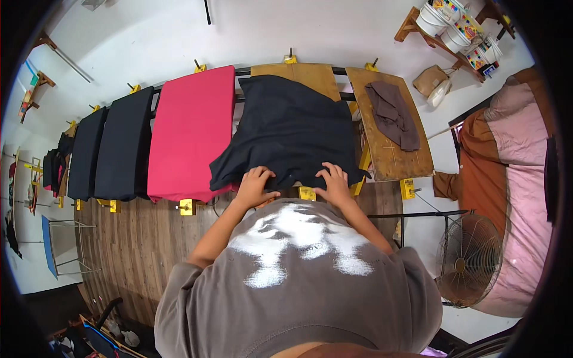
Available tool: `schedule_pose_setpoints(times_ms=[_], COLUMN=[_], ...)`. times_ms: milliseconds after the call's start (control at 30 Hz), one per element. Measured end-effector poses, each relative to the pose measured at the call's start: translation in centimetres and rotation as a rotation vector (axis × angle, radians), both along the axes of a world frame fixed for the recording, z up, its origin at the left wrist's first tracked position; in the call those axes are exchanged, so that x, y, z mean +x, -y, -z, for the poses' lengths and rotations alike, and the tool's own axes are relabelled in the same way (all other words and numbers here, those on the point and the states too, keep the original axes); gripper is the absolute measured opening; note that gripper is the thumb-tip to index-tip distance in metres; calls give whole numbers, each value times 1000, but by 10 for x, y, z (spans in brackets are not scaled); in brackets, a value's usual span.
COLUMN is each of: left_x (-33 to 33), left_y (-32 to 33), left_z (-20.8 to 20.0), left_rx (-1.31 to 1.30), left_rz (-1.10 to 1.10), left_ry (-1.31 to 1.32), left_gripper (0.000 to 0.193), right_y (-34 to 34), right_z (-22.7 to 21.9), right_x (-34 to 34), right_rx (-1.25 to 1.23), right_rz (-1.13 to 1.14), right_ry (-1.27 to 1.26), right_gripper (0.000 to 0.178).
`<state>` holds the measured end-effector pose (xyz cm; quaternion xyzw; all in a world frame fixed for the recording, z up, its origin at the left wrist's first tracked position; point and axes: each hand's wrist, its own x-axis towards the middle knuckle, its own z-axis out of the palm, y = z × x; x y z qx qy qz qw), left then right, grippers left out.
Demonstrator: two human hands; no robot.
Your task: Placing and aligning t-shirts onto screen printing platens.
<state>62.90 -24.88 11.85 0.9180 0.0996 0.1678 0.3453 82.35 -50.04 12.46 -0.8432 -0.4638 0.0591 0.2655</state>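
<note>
A black T-shirt [295, 128] lies loose and wrinkled over a wooden board [298, 73], whose bare far end shows beyond the cloth. One sleeve-like corner reaches left over the neighbouring pink-covered board. At the shirt's near edge, my left hand [256, 186] rests with fingers spread on the cloth and thumb pointing inward. My right hand [334, 184] mirrors it a short way to the right, fingers apart on the fabric. Between the two hands, a yellow bracket [307, 193] shows below the edge. Whatever lies under the shirt is hidden.
Left of the shirt stand a pink-covered board [192, 131] and black-covered boards [124, 143]. To the right, a brown cloth [394, 113] lies on another wooden board [388, 164]. A round fan [468, 259] stands at lower right, near pink and brown fabric [513, 149]. White buckets [456, 37] fill a shelf.
</note>
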Motion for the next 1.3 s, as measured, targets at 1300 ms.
schedule_pose_setpoints(times_ms=[1300], left_x=[-15], left_y=[4], left_z=[14], left_rx=[-991], left_rz=[-113], left_ry=[-154], left_gripper=[31], right_y=[49], right_z=[12], right_x=[15], right_rx=[203], right_rz=[444], right_ry=[-244], right_gripper=[15])
